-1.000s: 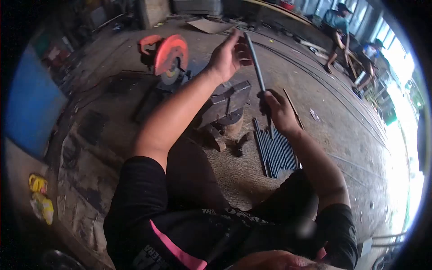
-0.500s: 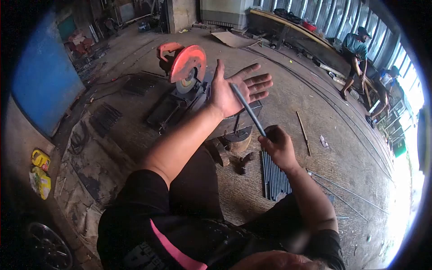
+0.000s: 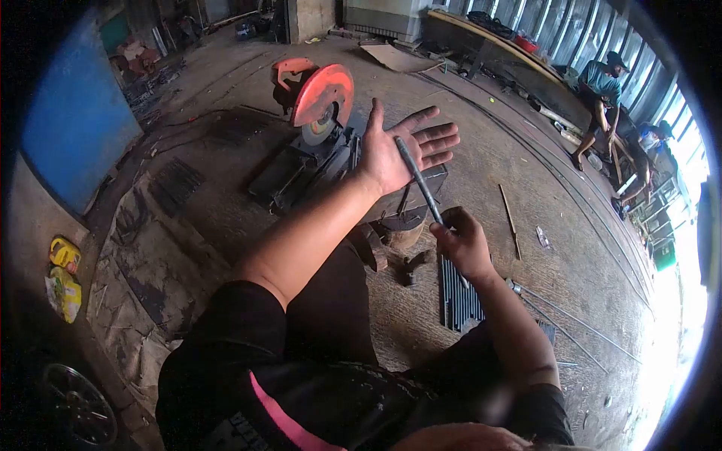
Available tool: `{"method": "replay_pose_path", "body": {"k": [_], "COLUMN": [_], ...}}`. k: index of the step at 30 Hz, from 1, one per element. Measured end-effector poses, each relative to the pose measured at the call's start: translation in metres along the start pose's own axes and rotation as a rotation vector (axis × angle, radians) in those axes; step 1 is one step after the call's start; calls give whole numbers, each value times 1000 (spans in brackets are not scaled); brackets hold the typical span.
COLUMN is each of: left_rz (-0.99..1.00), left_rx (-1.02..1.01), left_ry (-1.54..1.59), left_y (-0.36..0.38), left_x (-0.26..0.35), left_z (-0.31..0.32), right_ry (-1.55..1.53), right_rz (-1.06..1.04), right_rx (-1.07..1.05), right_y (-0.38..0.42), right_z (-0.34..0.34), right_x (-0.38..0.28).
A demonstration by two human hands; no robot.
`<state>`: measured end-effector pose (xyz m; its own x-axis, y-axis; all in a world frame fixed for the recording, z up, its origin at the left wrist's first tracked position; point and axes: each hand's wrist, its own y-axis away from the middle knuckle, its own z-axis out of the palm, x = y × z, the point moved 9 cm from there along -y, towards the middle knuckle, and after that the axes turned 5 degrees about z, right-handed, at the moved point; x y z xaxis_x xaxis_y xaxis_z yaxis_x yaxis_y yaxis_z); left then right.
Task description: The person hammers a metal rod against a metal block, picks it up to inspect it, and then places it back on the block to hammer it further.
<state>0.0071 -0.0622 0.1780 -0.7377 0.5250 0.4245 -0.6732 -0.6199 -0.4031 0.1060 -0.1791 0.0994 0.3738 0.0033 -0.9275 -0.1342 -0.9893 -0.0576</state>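
Observation:
My right hand (image 3: 462, 244) is closed around a dark metal rod (image 3: 423, 184), which slants up and away to the left. The rod's far end lies against the palm of my left hand (image 3: 398, 154). That hand is open, palm up, with its fingers spread and dark smudges on them. Below my right hand, a stack of similar metal rods (image 3: 455, 301) lies on the floor, partly covered by my forearm. Beyond my left hand stands a cut-off saw with a red guard (image 3: 325, 94) and a round cutting disc (image 3: 320, 129).
A wooden block (image 3: 402, 234) and a small rusty metal piece (image 3: 414, 267) sit before me. Long rods (image 3: 564, 319) and a thin stick (image 3: 511, 222) lie rightward. Yellow packages (image 3: 65, 278) are at left. Two people, one in a green shirt (image 3: 599, 83), sit far right.
The view has shifted slightly, so the saw and floor appear a little further right. The rod still rests on my open left palm, held by my right hand, at a slightly steeper slant.

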Motion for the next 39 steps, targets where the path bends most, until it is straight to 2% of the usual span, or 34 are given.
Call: {"method": "replay_pose_path", "body": {"k": [2, 4, 10, 17, 19, 21, 22, 23, 24, 28, 31, 32, 34, 35, 36, 38, 39], "left_rz": [9, 14, 11, -15, -16, -29, -29, -14, -1, 57, 24, 14, -17, -43, -52, -85, -84], "left_rx": [25, 42, 82, 35, 44, 229, 231, 306, 381, 388, 369, 333, 297, 259, 258, 155, 105], "left_ry": [-16, -29, -51, 13, 13, -244, -241, -310, -380, -488, -559, -585, -529, -473, -474, -282, -270], "left_y": [2, 2, 3, 2, -1, -4, -6, -5, -4, -4, -3, -3, -3, -4, -3, -3, -5], "left_x": [2, 4, 5, -4, -5, -4, -3, 2, 7, 20, 15, 10, -2, -10, -15, -31, -35], "left_z": [-3, -10, -19, -9, -15, -47, -52, -65, -78, -88, -82, -77, -66, -59, -54, -35, -29], "right_ry": [-66, -329, -351, -407, -610, -705, -799, -1017, -1019, -1189, -825, -828, -99, -77, -82, 134, 157], "right_rz": [63, 86, 59, 101, 98, 155, 209, 215, 220, 57, 75, 76, 119, 137, 142, -75, -50], "right_rx": [-31, -69, -175, -135, -266, -335, -405, -561, -561, -637, -264, -262, -115, 16, 21, 97, 48], "right_y": [5, 8, 12, 13, 14, 17, 18, 18, 19, 23, 10, 7, -2, -3, -5, -14, -19], "right_z": [3, 7, 19, 15, 19, 12, 11, 12, 11, 0, -16, -17, -28, -30, -25, -22, -15], "right_x": [0, 1, 0, 1, -1, -6, -7, -10, -14, -35, -14, -14, -2, 1, 6, 3, 8]}}
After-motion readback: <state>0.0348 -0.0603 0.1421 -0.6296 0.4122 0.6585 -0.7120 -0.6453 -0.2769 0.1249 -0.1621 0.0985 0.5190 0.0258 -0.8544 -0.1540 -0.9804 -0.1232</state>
